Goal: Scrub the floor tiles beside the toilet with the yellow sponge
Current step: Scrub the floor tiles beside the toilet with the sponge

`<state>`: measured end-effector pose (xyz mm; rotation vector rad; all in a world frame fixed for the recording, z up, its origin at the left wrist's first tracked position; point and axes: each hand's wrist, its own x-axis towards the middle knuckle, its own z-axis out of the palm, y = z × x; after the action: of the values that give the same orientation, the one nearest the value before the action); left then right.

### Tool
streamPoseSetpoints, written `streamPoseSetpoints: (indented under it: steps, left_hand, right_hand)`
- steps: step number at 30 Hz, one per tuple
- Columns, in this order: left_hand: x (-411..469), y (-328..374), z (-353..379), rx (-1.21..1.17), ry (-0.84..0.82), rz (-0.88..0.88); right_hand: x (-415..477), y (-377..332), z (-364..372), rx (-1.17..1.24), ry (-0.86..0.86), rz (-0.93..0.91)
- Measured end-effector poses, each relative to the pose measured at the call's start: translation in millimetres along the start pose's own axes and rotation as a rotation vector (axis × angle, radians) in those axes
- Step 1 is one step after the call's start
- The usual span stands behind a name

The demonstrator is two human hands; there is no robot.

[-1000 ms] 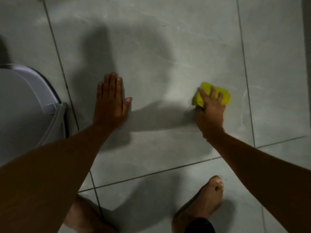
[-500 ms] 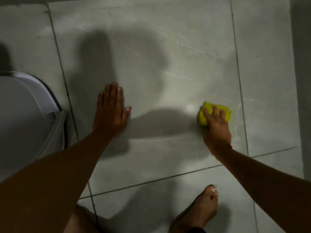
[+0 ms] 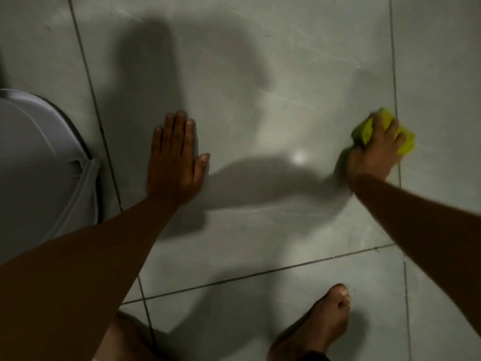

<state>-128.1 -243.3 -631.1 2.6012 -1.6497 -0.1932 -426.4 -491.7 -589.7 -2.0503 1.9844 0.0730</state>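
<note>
Big grey floor tiles (image 3: 260,74) fill the view here, glossy, faintly veined, split by thin dark grout lines (image 3: 260,274), with a bright spot of reflected light (image 3: 299,156) sitting between the two hands and broad shadows falling ahead of the arms. The white toilet (image 3: 39,165) curves in just to the outside of the left hand (image 3: 173,162), across one grout line from it. That left hand is flat on the tile, fingers together and straight, thumb angled out, bracing. Over on the other side, the right hand (image 3: 374,152) is curled down over the yellow sponge (image 3: 364,130), fingers clamping it against the floor, and the sponge bulges out ahead of the knuckles and past the little-finger side; it's smeared with motion blur, right on the vertical grout line. A bare foot (image 3: 320,329) stands below the right hand, on the next tile back, and a knee shows low down beneath the left forearm. Compared with half a second ago, the sponge hand has swept outward, away from the left hand, from mid-tile to that grout line. The left hand hasn't budged from its spot beside the toilet.
</note>
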Motion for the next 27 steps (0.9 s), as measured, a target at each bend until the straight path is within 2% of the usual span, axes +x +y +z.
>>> streamPoseSetpoints:
  steps: [2, 3, 4, 7, 9, 10, 11, 14, 15, 16, 17, 20, 22, 24, 27]
  left_hand:
    - [0, -1, 1, 0.005, 0.01, 0.0]
    - [1, -1, 0, 0.001, 0.008, 0.001]
    - [1, -1, -1, -0.002, 0.004, -0.001]
    - [1, 2, -5, -0.014, -0.004, -0.01]
    - [0, 2, -7, -0.021, 0.001, -0.012]
    - [0, 2, -6, -0.019, 0.008, -0.009]
    - [1, 2, -5, -0.014, 0.012, -0.006]
    - [0, 0, -3, -0.003, 0.013, -0.003]
    - [-1, 1, -3, -0.003, 0.015, 0.0]
    - [0, 2, -3, -0.005, 0.017, 0.004]
    - [0, 2, -2, -0.006, 0.017, 0.011]
    - [0, 1, -3, -0.007, 0.011, 0.003]
    - [0, 0, -5, -0.018, 0.004, 0.0]
    - [-1, 1, -4, -0.028, 0.011, 0.011]
    - [-2, 0, -1, -0.03, 0.021, 0.019]
  right_hand:
    - [49, -58, 6, 0.052, 0.045, 0.085]
    - [54, -80, 8, 0.01, 0.039, 0.04]
    - [47, -95, 12, -0.065, -0.008, -0.118]
    - [-7, -88, 13, -0.226, -0.259, -0.805]
    - [-14, -58, -3, -0.243, -0.375, -1.06]
    - [0, -52, -11, -0.223, -0.36, -1.075]
    - [18, -56, -15, -0.177, -0.317, -0.963]
    - [71, -119, -6, -0.031, -0.127, -0.248]
    - [73, -147, -2, -0.029, -0.105, -0.131]
    - [65, -168, 5, -0.074, -0.094, -0.161]
    - [51, -180, 12, -0.127, -0.105, -0.32]
    - [-19, -148, 23, -0.26, -0.331, -1.041]
    - [-35, -105, 11, -0.32, -0.467, -1.206]
    - [-8, -89, 6, -0.33, -0.394, -1.121]
    - [10, -123, 17, -0.197, -0.237, -0.702]
